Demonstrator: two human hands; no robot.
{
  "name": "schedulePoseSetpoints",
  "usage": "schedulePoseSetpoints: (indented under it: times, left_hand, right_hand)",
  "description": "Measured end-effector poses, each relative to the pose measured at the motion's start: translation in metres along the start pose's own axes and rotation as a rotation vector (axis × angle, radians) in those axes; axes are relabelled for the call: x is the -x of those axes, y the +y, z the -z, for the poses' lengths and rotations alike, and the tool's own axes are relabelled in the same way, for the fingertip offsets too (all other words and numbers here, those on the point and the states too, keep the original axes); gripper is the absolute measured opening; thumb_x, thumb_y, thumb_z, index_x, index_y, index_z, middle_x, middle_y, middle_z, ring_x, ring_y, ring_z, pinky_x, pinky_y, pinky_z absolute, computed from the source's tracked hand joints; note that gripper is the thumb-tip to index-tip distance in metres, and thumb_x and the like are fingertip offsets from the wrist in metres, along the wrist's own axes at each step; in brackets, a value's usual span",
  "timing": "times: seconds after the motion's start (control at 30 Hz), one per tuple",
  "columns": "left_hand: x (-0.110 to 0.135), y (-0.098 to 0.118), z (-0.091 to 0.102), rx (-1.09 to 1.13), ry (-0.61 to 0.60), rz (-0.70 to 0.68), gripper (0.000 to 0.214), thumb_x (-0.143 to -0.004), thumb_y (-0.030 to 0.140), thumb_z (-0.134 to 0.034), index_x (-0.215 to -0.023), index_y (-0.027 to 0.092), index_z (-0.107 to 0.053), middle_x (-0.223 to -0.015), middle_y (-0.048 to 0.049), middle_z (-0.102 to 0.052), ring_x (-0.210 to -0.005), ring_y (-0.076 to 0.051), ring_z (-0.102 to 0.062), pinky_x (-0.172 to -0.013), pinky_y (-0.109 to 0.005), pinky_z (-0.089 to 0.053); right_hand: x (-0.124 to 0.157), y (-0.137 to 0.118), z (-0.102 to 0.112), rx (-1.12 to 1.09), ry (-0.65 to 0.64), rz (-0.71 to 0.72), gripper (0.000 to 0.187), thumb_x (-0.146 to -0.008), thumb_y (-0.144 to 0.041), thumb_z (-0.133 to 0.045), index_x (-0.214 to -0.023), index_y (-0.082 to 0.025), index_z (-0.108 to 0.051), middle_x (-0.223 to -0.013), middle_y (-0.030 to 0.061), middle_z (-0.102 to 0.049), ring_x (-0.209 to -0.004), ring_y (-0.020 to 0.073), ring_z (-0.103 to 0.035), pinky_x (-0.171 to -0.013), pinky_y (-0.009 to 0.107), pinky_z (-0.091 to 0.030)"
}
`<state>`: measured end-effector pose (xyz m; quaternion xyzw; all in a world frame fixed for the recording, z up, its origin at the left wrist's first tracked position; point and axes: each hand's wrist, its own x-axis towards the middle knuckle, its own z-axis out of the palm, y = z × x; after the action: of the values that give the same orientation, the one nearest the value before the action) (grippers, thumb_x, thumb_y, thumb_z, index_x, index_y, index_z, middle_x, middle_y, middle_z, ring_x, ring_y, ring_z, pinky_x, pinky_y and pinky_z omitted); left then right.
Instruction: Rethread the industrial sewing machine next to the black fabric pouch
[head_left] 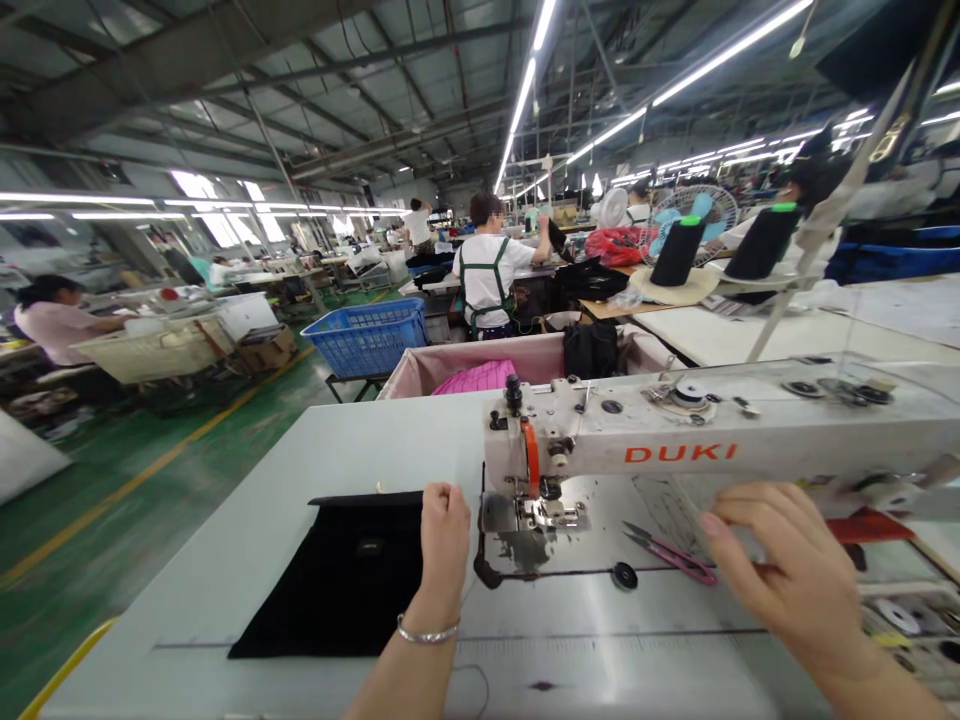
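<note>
My left hand [444, 528], with a bangle at the wrist, is closed at the right edge of a flat piece of black fabric [330, 590]. Whatever its fingers hold is hidden. A small dark label [369, 547] shows on the fabric. To the right, my right hand [787, 565] hovers above the machine bed, loosely curled, thumb and fingertips apart, with nothing visible in it. Closest to it are scissors with pink handles [682, 560] and a small black bobbin [624, 576]. The presser foot [551, 514] of the sewing machine [600, 440] stands between my hands.
Behind the table [360, 440] is a pink-lined bin [420, 365] with magenta cloth, beside a blue basket [371, 335]. Black thread cones [677, 252] stand at the back right near a fan [694, 222]. A co-worker [487, 265] in a green-strapped apron faces away.
</note>
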<state>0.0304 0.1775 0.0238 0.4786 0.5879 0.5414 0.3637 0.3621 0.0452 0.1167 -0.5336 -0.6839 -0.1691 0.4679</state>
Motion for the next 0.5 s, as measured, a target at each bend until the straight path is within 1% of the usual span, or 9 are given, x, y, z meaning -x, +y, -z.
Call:
schedulePoseSetpoints:
  times: [0.1, 0.13, 0.17, 0.23, 0.3, 0.33, 0.4, 0.47, 0.5]
  left_hand:
    - [0.0, 0.0, 0.0, 0.0, -0.017, 0.014, 0.024, -0.094, 0.044, -0.051, -0.091, 0.02, -0.048, -0.056, 0.0072, -0.047, -0.048, -0.012, -0.045, -0.047, -0.023, -0.035]
    - [0.0, 0.001, 0.0, 0.001, -0.014, 0.015, 0.024, -0.094, 0.044, -0.052, -0.091, 0.02, -0.048, -0.056, 0.0072, -0.046, -0.048, -0.012, -0.045, -0.047, -0.023, -0.034]
    - [0.0, 0.002, 0.0, 0.003, -0.007, 0.017, 0.024, -0.093, 0.044, -0.052, -0.091, 0.02, -0.048, -0.057, 0.0073, -0.046, -0.048, -0.012, -0.045, -0.047, -0.022, -0.034]
    - [0.001, 0.005, 0.0, 0.01, 0.01, 0.02, 0.023, -0.093, 0.043, -0.053, -0.089, 0.021, -0.048, -0.056, 0.0076, -0.044, -0.047, -0.012, -0.045, -0.046, -0.022, -0.033]
    - [0.002, 0.006, -0.001, 0.015, 0.026, 0.019, 0.022, -0.092, 0.041, -0.054, -0.088, 0.021, -0.048, -0.056, 0.0076, -0.044, -0.047, -0.012, -0.045, -0.046, -0.023, -0.033]
    - [0.002, 0.006, -0.001, 0.016, 0.032, 0.016, 0.021, -0.092, 0.041, -0.055, -0.088, 0.021, -0.048, -0.056, 0.0073, -0.044, -0.047, -0.012, -0.045, -0.046, -0.023, -0.033]
    - [0.002, 0.007, -0.001, 0.015, 0.042, 0.005, 0.02, -0.092, 0.04, -0.055, -0.087, 0.021, -0.049, -0.056, 0.0067, -0.045, -0.047, -0.013, -0.045, -0.046, -0.024, -0.033]
    - [0.003, 0.008, -0.002, 0.012, 0.052, -0.01, 0.02, -0.092, 0.039, -0.055, -0.087, 0.021, -0.049, -0.055, 0.0062, -0.046, -0.046, -0.013, -0.045, -0.046, -0.024, -0.033]
    - [0.003, 0.008, -0.002, 0.011, 0.06, -0.018, 0.019, -0.092, 0.039, -0.055, -0.087, 0.021, -0.049, -0.055, 0.0061, -0.046, -0.046, -0.013, -0.045, -0.045, -0.024, -0.033]
  right_hand:
    - [-0.034, 0.01, 0.008, 0.224, 0.048, -0.037, 0.032, -0.09, -0.029, -0.061, -0.122, -0.035, -0.062, -0.114, 0.0085, -0.066, -0.107, 0.0308, -0.061, -0.099, 0.053, -0.043]
    - [-0.051, 0.017, 0.011, 0.271, 0.02, -0.041, 0.037, -0.094, -0.032, -0.058, -0.131, -0.033, -0.059, -0.123, 0.01, -0.064, -0.115, 0.0304, -0.058, -0.103, 0.051, -0.04]
    - [-0.069, 0.026, 0.014, 0.284, -0.044, -0.004, 0.038, -0.097, -0.035, -0.053, -0.134, -0.031, -0.059, -0.126, 0.0098, -0.063, -0.117, 0.029, -0.057, -0.104, 0.049, -0.039]
    - [-0.102, 0.043, 0.018, 0.271, -0.214, 0.087, 0.034, -0.101, -0.041, -0.047, -0.129, -0.031, -0.063, -0.126, 0.0072, -0.064, -0.115, 0.0262, -0.056, -0.103, 0.045, -0.037]
    - [-0.124, 0.055, 0.018, 0.24, -0.347, 0.129, 0.034, -0.098, -0.053, -0.049, -0.114, -0.029, -0.068, -0.119, 0.0058, -0.066, -0.111, 0.0247, -0.056, -0.102, 0.042, -0.037]
    - [-0.13, 0.059, 0.018, 0.239, -0.365, 0.111, 0.038, -0.094, -0.06, -0.052, -0.106, -0.027, -0.067, -0.115, 0.0063, -0.067, -0.108, 0.0249, -0.056, -0.1, 0.041, -0.037]
    - [-0.137, 0.06, 0.018, 0.261, -0.316, 0.026, 0.048, -0.088, -0.07, -0.055, -0.096, -0.024, -0.063, -0.107, 0.0081, -0.066, -0.104, 0.0261, -0.055, -0.097, 0.041, -0.039]
    - [-0.138, 0.056, 0.018, 0.235, -0.298, -0.014, 0.047, -0.09, -0.07, -0.051, -0.1, -0.025, -0.062, -0.11, 0.0088, -0.065, -0.107, 0.0261, -0.055, -0.097, 0.04, -0.039]
    - [-0.139, 0.054, 0.019, 0.2, -0.328, 0.012, 0.045, -0.094, -0.066, -0.047, -0.105, -0.026, -0.063, -0.115, 0.0083, -0.064, -0.111, 0.0253, -0.054, -0.1, 0.04, -0.038]
